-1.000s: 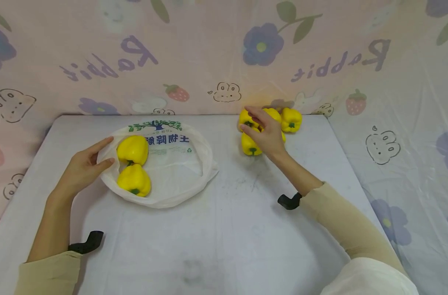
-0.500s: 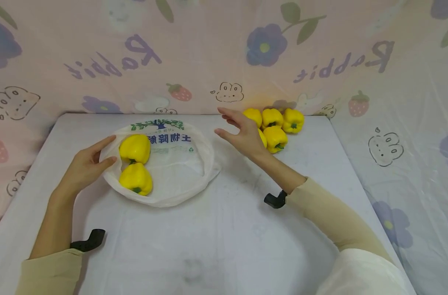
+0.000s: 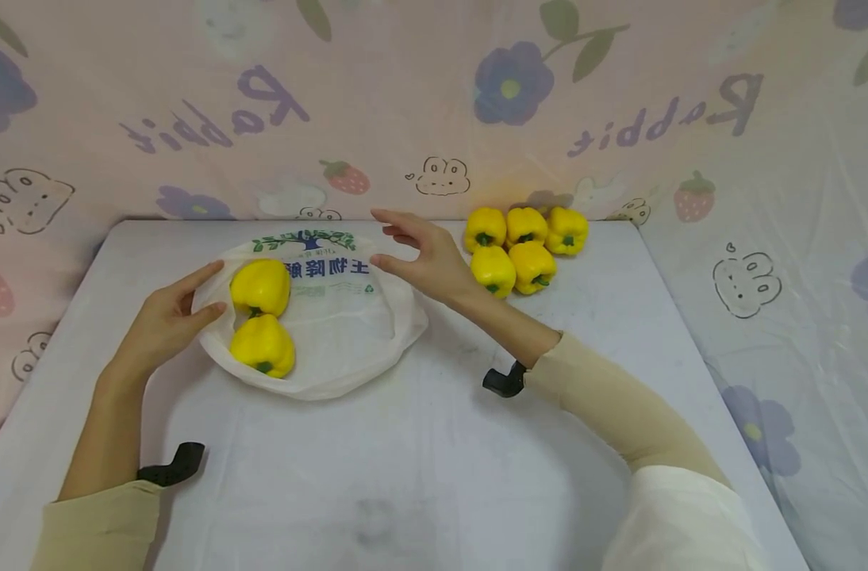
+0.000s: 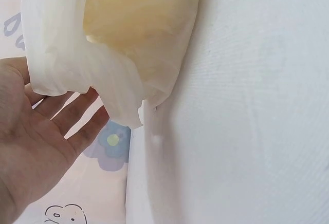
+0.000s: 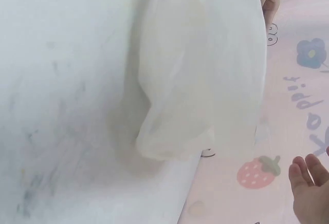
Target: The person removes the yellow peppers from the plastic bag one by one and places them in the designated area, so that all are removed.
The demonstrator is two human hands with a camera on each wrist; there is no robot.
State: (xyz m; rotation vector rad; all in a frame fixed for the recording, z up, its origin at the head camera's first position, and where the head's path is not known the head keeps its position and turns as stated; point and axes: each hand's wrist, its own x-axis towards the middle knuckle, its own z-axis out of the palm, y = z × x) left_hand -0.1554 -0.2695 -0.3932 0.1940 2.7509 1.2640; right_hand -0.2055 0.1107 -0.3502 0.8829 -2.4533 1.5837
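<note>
A white plastic bag with printed lettering and a tree stands wide-mouthed on the left of the table. Inside it lie two yellow bell peppers, an upper one and a lower one, against its left wall. My left hand holds the bag's left rim between thumb and fingers; in the left wrist view several fingers show below the bag's edge. Above the bag's right rim hovers my right hand, fingers extended and apart, holding nothing. In the right wrist view, this hand is apart from the bag.
Several yellow bell peppers sit in two rows at the back right of the white table, near the curtain. This printed curtain borders the table behind and at the sides. Dark wrist mounts stick out from both sleeves.
My right hand has moved left from above the group of peppers to the bag's right rim, carrying nothing. The left hand stays at the bag's left rim, and the peppers have not moved.
</note>
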